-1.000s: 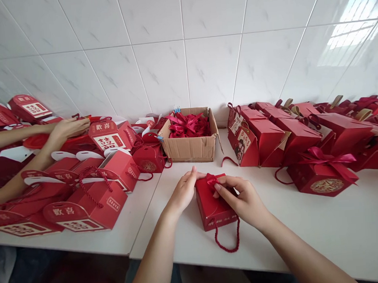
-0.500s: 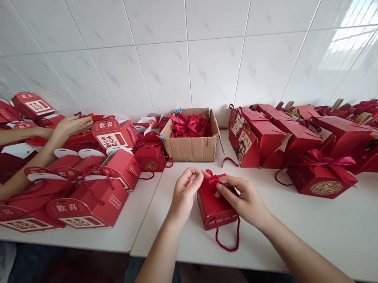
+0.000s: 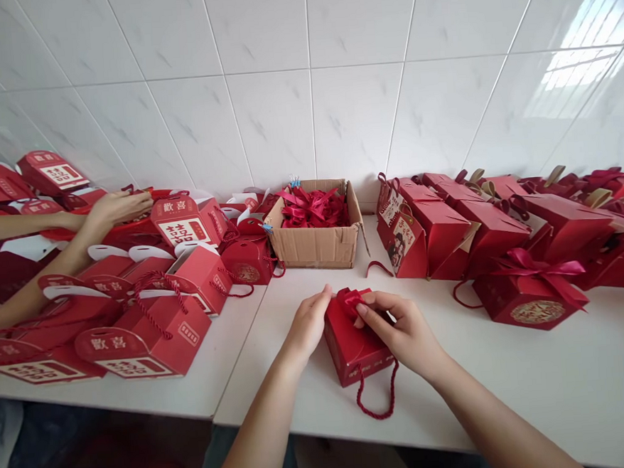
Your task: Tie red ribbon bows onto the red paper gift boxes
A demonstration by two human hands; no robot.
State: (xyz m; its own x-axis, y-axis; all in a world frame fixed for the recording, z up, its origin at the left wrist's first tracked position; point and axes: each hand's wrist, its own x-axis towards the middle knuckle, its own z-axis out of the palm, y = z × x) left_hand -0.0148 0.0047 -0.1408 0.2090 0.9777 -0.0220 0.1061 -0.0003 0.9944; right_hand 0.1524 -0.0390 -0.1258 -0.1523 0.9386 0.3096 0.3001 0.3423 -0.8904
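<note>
On the white table in front of me sits a small red gift box [image 3: 355, 346] with gold lettering on its near side. A twisted red cord handle [image 3: 378, 415] loops out from it onto the tabletop. My right hand [image 3: 404, 327] pinches a red satin ribbon bow [image 3: 350, 301] on the box's top between thumb and fingers. At the box's left edge, my left hand [image 3: 308, 327] is closed against the far left corner, thumb up; its fingertips are partly hidden.
Behind the box stands a cardboard carton [image 3: 316, 246] of red ribbons [image 3: 315, 207]. Red boxes [image 3: 480, 229] crowd the right, including a box with a bow [image 3: 534, 307]. More boxes [image 3: 148, 334] fill the left, where another person's arms [image 3: 95, 224] reach across. White tiles [image 3: 359, 109] rise behind.
My left hand has come down from the ribbon to the box's left edge. The bow looks fuller, and the box has shifted slightly toward me. My right hand keeps its pinch.
</note>
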